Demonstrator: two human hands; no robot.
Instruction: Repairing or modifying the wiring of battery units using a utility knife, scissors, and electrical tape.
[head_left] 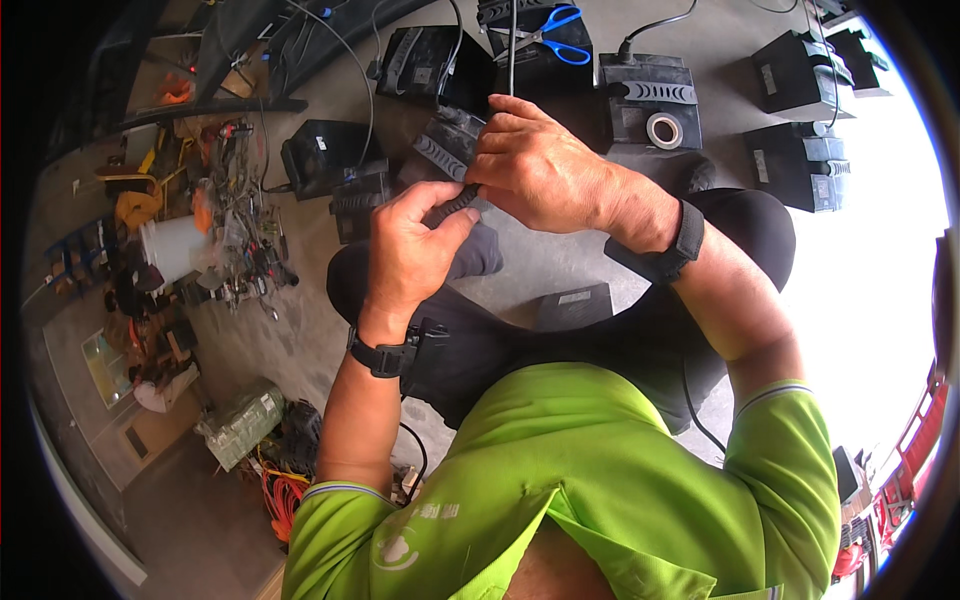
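Bent over a grey concrete floor (560,262) in a bright green collared shirt (620,470), I bring both bare hands together over a short, black, ribbed cylindrical piece (457,203). My left hand (408,250) pinches it between thumb and fingers; my right hand (540,172), curled tight, grips its upper end just in front of my knees. A slim grey cable (513,50) runs upward from behind my right knuckles; where it meets the piece, my fingers hide it. Beyond, blue-handled scissors (545,37) lie on one black, box-shaped unit (560,78), and a pale ring of tape (650,130) rests on another black, corded box (625,117) to the right.
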